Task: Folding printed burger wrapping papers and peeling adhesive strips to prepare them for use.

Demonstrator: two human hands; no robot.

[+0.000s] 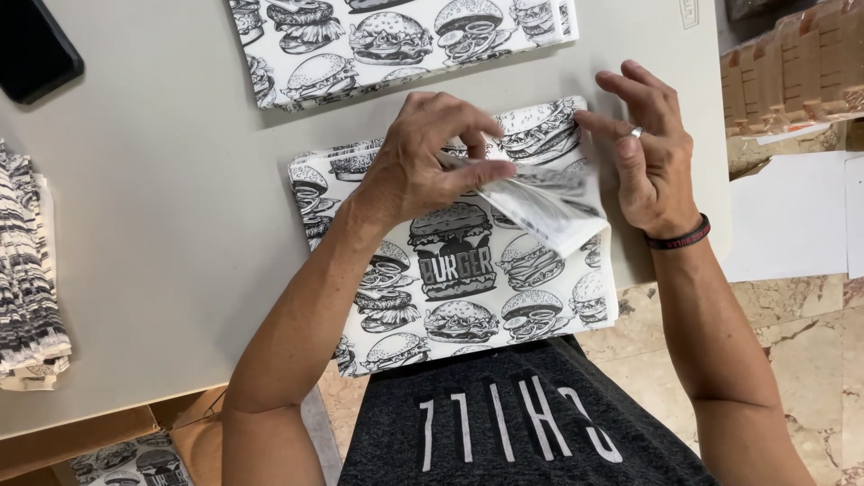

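A stack of white paper sheets printed with black burger drawings (450,288) lies on the grey table (162,207) in front of me. My left hand (423,166) pinches the lifted, folded-over corner of the top sheet (549,207) between thumb and fingers. My right hand (650,157), with a ring and a dark wristband, hovers at the right edge of that fold with fingers spread, its fingertips near or touching the paper.
A second pile of the same printed paper (396,40) lies at the table's far edge. Folded printed papers (27,270) are stacked at the left. A black phone (31,45) sits top left. Brown cardboard trays (792,67) stand at the right, over a marble floor (810,360).
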